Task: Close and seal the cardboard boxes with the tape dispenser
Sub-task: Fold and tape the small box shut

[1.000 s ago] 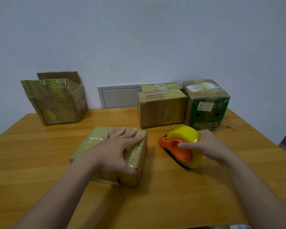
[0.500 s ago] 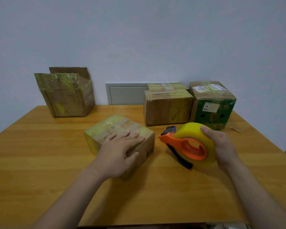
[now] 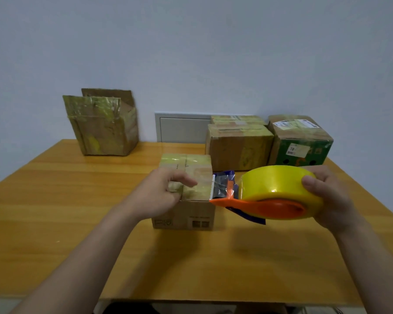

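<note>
At the centre of the worktop (image 3: 55,211) stands a small cardboard box (image 3: 186,214). Its flaps are down and its top face is covered with yellowish tape.

Left hand (image 3: 159,196): it rests on the near left part of the box top. The fingers are bent, and one finger points right across the tape. It cannot be told whether the fingers pinch anything.

Right hand (image 3: 331,200): it grips the tape dispenser (image 3: 270,200) from the right side. The fingers wrap over the far side of the yellow tape roll (image 3: 275,182), with the thumb on the near upper edge.

The dispenser is held clear of the worktop, just to the right of the small box. Its orange frame faces the camera. Its serrated blade (image 3: 212,186) points left and sits at the right edge of the box top; contact cannot be confirmed.

At the far left, near the wall, stands an open box (image 3: 104,130) with its flaps upright and old tape on its front. At the far right stand three closed boxes:
- a brown taped box (image 3: 236,148);
- a flatter box (image 3: 236,120) behind it;
- a green-printed box (image 3: 302,146) with paper labels, just beside the brown one.

A pale wall panel (image 3: 182,130) sits behind the worktop between the open box and the closed group.
</note>
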Demonstrator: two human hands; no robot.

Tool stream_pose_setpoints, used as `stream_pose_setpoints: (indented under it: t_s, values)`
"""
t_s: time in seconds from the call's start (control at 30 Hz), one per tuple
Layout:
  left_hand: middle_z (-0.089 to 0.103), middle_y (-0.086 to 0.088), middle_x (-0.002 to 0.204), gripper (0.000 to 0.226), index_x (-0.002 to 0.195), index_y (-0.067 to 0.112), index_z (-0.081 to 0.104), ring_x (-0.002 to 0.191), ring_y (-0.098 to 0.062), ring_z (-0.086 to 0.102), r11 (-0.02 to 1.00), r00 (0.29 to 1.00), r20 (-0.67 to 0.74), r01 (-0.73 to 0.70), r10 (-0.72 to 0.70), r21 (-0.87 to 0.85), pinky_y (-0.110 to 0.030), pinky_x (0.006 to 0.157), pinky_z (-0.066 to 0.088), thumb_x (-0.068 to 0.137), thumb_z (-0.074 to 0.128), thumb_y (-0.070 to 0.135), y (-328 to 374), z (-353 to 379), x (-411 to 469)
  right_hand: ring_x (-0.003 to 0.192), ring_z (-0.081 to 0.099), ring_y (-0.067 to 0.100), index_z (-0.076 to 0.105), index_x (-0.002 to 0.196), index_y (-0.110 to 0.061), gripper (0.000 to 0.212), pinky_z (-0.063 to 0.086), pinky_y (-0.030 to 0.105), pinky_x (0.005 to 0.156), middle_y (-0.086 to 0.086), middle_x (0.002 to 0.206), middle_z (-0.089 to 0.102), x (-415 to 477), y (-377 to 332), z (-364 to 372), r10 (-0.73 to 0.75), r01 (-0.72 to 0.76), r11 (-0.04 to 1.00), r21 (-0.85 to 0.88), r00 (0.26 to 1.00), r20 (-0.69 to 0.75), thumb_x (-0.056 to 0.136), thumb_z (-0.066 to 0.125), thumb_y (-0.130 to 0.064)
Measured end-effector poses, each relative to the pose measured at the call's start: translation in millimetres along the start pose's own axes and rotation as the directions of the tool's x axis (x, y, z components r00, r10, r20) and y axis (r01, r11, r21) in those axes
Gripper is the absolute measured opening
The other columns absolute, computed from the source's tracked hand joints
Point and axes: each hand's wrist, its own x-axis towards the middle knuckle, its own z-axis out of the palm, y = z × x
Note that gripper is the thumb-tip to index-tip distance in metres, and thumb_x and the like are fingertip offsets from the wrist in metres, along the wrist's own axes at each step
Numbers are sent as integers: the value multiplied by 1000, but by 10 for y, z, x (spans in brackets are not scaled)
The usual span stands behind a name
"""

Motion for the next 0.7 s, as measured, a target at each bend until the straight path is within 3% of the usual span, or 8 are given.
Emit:
stream_pose_setpoints:
  t_s: [0.1, 0.23, 0.37, 0.47, 0.7]
  values:
    - [77, 12, 100, 26, 110, 29, 77, 99, -3, 71, 976, 986, -165, -38, 3, -212, -30, 87, 60, 97, 65, 9, 170, 96, -95, 50, 51, 25, 61, 66, -3, 39, 41, 23, 48, 18, 56, 49, 68, -68, 125, -38, 39, 997, -60, 999, 28, 73, 57, -41]
    - [78, 1, 91, 12, 107, 21, 78, 82, -9, 74, 907, 965, -223, 34, -139, -420, -26, 68, 60, 96, 72, 20, 249, 129, -125, 50, 53, 18, 62, 62, -11, 35, 42, 21, 49, 7, 55, 52, 180, -157, 343, -85, 94, 981, -168, 995, 60, 76, 62, -44]
    - [78, -3, 90, 8, 100, 18, 79, 84, -18, 76, 897, 937, -264, 97, -229, -432, -32, 71, 64, 92, 77, 21, 174, 62, -85, 53, 56, 23, 66, 68, -7, 46, 44, 25, 50, 10, 59, 56, 307, -216, 511, -100, 117, 957, -267, 992, 75, 76, 65, -53]
    - [76, -6, 89, 8, 98, 15, 79, 81, -15, 75, 888, 926, -264, 135, -271, -440, -28, 69, 63, 92, 77, 20, 132, -53, -42, 57, 60, 24, 68, 73, -6, 49, 46, 28, 52, 13, 63, 59, 394, -268, 605, -116, 142, 938, -316, 988, 99, 77, 64, -55]
    - [77, -6, 79, 8, 90, 9, 79, 68, -9, 73, 882, 910, -291, 141, -294, -451, -22, 62, 60, 91, 79, 18, 122, -214, -35, 56, 59, 17, 68, 72, -11, 45, 45, 20, 52, 8, 64, 61, 489, -374, 721, -131, 163, 928, -336, 985, 115, 77, 63, -56]
